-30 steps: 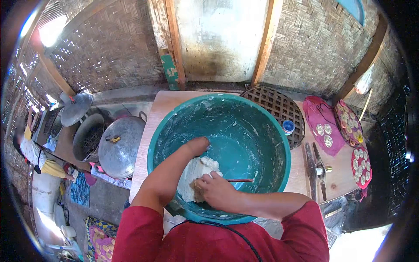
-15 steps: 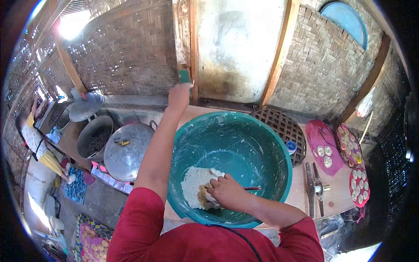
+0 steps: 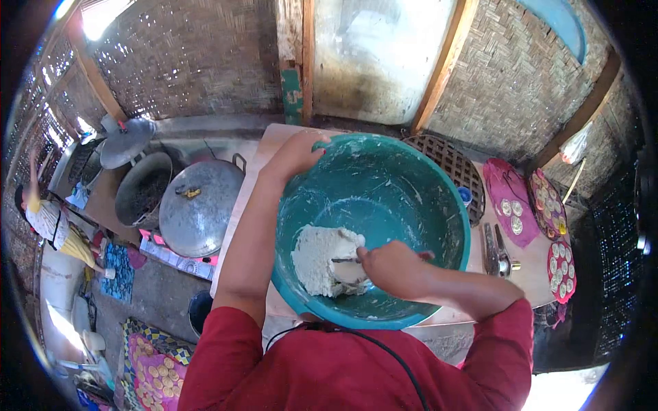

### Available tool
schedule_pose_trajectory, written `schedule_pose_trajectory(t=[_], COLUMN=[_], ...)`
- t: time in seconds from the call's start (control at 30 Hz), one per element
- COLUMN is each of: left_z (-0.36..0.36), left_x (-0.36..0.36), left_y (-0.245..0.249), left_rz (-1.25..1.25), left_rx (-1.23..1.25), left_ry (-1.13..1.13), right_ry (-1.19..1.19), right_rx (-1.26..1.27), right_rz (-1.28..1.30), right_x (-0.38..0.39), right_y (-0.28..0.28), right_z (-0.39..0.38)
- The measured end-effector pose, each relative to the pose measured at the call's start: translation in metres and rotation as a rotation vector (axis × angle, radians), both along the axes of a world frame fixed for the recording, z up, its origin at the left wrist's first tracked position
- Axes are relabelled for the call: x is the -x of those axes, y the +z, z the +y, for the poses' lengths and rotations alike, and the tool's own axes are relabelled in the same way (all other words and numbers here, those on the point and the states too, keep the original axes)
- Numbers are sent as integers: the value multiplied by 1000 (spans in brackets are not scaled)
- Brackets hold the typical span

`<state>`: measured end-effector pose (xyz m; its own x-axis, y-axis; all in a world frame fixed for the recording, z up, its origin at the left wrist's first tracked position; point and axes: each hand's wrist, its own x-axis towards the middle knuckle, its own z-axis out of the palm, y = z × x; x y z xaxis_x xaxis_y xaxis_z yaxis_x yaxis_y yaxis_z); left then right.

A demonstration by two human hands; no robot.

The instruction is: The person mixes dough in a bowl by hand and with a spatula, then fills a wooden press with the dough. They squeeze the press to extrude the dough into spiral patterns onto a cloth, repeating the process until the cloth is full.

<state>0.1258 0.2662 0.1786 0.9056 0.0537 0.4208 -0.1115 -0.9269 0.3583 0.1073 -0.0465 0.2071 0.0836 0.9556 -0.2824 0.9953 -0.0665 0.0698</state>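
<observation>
A large green basin [image 3: 384, 198] sits on a wooden table, its inner wall smeared with white residue. White dough or flour [image 3: 317, 257] lies in its lower left part. My left hand [image 3: 299, 154] rests at the basin's upper left rim, fingers curled over the edge. Over the basin's lower middle, my right hand [image 3: 394, 268] is closed around a thin utensil with a reddish handle [image 3: 426, 255]; its dark end reaches into the white mass.
Left of the table stand a lidded pot [image 3: 200, 212] and an open pot [image 3: 144, 188]. Another person [image 3: 58, 222] is at far left. A woven tray [image 3: 449, 168], a metal tool [image 3: 495, 253] and pink cloths [image 3: 507, 198] with round pieces lie to the right.
My left hand has come down from the wall post to the basin's rim. My right hand has shifted right over the basin, and the utensil's end now shows. The view has tilted downward.
</observation>
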Motion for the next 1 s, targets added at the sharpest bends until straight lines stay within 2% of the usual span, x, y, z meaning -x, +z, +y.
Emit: schedule_pose_trajectory(t=[0.07, 0.1, 0.17, 0.2, 0.27, 0.3, 0.37, 0.47, 0.6, 0.67, 0.7, 0.77, 0.87, 1.0], left_z=[-8, -9, -12, -10, -2, 1, 3, -6, -5, -8, -5, 1, 4, 5], left_x=[8, 11, 14, 14, 14, 12, 10, 13, 11, 14, 13, 8, 6, 4], left_y=[-4, -12, -25, -29, -34, -36, -41, -34, -34, -32, -34, -38, -41, -36], left_rz=[138, 149, -2, 2, -19, -16, -90, -5, -3, -15, -10, -49, -63, -41], left_rx=[123, 140, 151, 163, 161, 168, 176, 190, 173, 186, 189, 209, 218, 171], left_ry=[140, 139, 166, 165, 89, 88, 106, 182, 198, 202, 211, 142, 146, 178], right_ry=[-119, -117, 179, 178, 26, 25, -82, -53, -93, -210, -201, -310, -413, -433], right_rx=[118, 136, -126, -114, 198, 205, 378, 520, 591, 513, 519, 412, 320, 260], right_rz=[-123, -115, -68, -65, -124, -121, -195, -61, -72, 204, 207, 404, 550, 600], right_x=[2, -2, -18, -23, -31, -37, -49, -80, -88, -81, -74, -57, -34, -12], right_y=[39, 51, 75, 91, 117, 123, 126, 64, -2, -26, -35, -50, -67, -61], right_z=[3, 2, -6, -7, -6, -4, -3, -19, -20, -23, -25, -28, -31, -19])
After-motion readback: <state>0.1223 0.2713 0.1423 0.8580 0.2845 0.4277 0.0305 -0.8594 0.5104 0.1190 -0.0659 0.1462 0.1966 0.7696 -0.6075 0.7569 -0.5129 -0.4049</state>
